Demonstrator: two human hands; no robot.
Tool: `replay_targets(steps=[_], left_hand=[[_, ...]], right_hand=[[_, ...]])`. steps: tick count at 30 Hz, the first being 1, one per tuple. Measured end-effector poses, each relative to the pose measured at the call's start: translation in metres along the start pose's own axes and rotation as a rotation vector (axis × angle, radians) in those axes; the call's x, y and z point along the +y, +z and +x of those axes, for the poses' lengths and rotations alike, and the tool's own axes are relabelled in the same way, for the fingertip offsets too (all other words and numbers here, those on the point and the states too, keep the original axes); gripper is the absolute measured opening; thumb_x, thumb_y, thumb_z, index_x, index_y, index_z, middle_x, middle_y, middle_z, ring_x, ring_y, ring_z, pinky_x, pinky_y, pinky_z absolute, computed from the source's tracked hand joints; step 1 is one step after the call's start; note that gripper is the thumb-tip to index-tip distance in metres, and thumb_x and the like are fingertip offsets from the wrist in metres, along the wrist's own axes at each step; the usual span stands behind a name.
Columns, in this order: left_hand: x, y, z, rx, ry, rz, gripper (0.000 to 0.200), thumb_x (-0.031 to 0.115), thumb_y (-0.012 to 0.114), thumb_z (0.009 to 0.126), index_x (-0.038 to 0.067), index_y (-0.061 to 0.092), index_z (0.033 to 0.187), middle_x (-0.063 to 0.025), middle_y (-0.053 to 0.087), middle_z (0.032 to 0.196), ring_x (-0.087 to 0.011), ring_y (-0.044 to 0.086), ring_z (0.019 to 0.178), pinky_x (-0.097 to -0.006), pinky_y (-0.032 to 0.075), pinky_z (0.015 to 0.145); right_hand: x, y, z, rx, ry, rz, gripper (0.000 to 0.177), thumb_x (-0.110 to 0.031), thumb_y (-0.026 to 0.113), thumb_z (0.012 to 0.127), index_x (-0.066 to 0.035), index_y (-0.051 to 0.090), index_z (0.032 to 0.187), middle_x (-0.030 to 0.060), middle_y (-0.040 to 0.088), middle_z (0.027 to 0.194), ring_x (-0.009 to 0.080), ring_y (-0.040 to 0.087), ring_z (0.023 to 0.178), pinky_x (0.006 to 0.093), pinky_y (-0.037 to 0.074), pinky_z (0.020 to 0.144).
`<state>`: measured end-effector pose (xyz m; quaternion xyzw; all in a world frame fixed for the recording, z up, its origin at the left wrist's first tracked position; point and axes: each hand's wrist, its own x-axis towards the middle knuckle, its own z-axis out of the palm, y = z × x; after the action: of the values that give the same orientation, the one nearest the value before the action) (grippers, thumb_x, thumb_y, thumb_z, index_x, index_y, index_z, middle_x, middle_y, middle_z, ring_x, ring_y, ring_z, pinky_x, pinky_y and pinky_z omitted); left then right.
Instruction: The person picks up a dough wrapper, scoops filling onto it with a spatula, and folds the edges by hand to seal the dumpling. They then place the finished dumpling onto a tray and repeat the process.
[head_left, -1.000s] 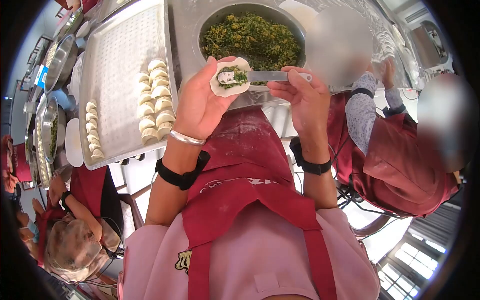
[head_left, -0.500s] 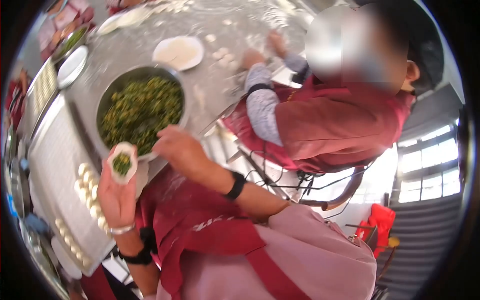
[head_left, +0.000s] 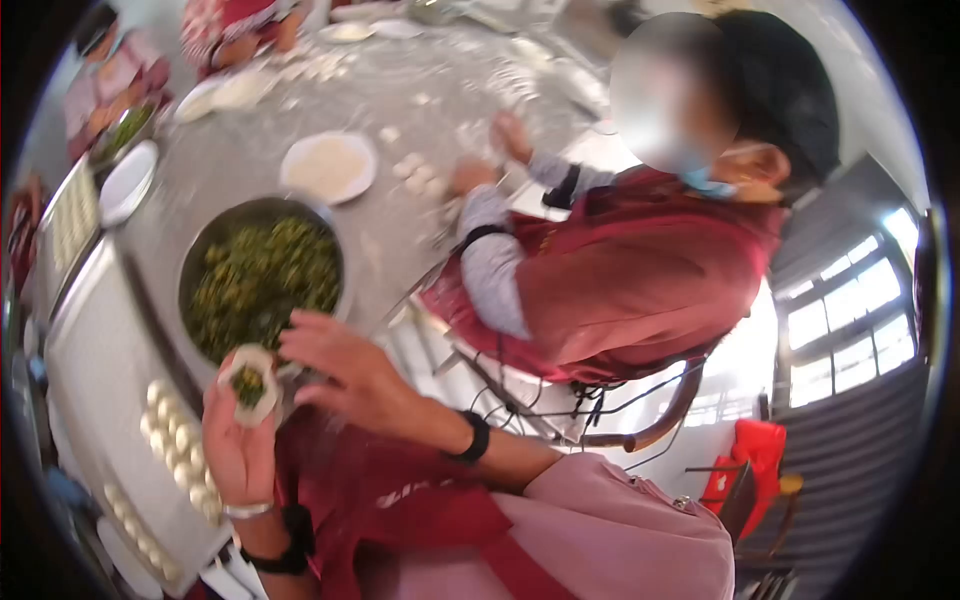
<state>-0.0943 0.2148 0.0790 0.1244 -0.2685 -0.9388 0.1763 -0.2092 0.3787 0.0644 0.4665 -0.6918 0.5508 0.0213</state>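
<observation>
A round dough wrapper (head_left: 262,409) with chopped green filling (head_left: 248,384) in its middle rests in my left hand (head_left: 238,455), whose fingers curve around it from below. Close to its right side, my right hand (head_left: 352,380) has its fingers stretched and apart, with nothing visible in them. Just beyond both hands stands a steel bowl (head_left: 344,262) heaped with chopped green filling (head_left: 265,270). Part of the bowl's near rim is hidden by my hands.
Left of me, a long tray (head_left: 90,345) carries rows of filled dough pieces (head_left: 180,445). A white plate (head_left: 328,167) lies behind the bowl. At right, a co-worker (head_left: 620,270) has both hands over the floury table (head_left: 225,150) near small dough lumps (head_left: 418,175). Other people work farther back.
My right hand has come away from the bowl's edge and its fingers have spread beside the wrapper. My left hand still holds the filled wrapper. The view has shifted slightly.
</observation>
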Motion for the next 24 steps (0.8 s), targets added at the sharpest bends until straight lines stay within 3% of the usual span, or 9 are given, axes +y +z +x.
replay_targets(steps=[4, 9, 16, 24], left_hand=[[-0.001, 0.006, -0.003, -0.051, -0.014, -0.037, 0.042, 0.009, 0.049, 0.099, -0.011, 0.045, 0.136, -0.0196, 0.055, 0.135, -0.0295, 0.052, 0.128, -0.0436, 0.04, 0.112], [-0.006, -0.002, -0.019, -0.05, -0.041, -0.059, 0.038, 0.012, 0.046, 0.102, -0.003, 0.047, 0.137, -0.0119, 0.056, 0.133, -0.0225, 0.055, 0.123, -0.0392, 0.043, 0.108], [-0.006, 0.009, -0.02, -0.027, -0.061, -0.104, 0.035, 0.011, 0.043, 0.103, -0.002, 0.05, 0.135, -0.0108, 0.057, 0.13, -0.0199, 0.057, 0.118, -0.0391, 0.046, 0.104], [-0.012, 0.018, -0.026, 0.015, -0.039, 0.022, 0.033, 0.01, 0.042, 0.103, -0.007, 0.054, 0.128, -0.0132, 0.059, 0.123, -0.0216, 0.059, 0.114, -0.0424, 0.047, 0.105]], right_hand=[[-0.015, 0.002, 0.007, 0.12, -0.182, -0.088, 0.043, 0.0, 0.076, 0.072, -0.007, 0.067, 0.113, 0.013, 0.065, 0.122, 0.0374, 0.056, 0.124, 0.0477, 0.043, 0.107], [-0.015, 0.016, 0.001, -0.002, -0.271, -0.097, 0.041, 0.004, 0.078, 0.067, -0.006, 0.071, 0.105, 0.0145, 0.067, 0.121, 0.0389, 0.056, 0.124, 0.044, 0.049, 0.099], [-0.016, 0.018, 0.017, -0.011, -0.413, -0.134, 0.033, 0.004, 0.078, 0.064, -0.007, 0.073, 0.095, 0.0132, 0.069, 0.119, 0.0377, 0.06, 0.119, 0.0423, 0.054, 0.092], [-0.019, 0.026, 0.019, 0.065, -0.252, -0.071, 0.017, 0.003, 0.073, 0.078, -0.002, 0.07, 0.094, 0.0175, 0.07, 0.114, 0.0349, 0.061, 0.119, 0.0382, 0.053, 0.092]])
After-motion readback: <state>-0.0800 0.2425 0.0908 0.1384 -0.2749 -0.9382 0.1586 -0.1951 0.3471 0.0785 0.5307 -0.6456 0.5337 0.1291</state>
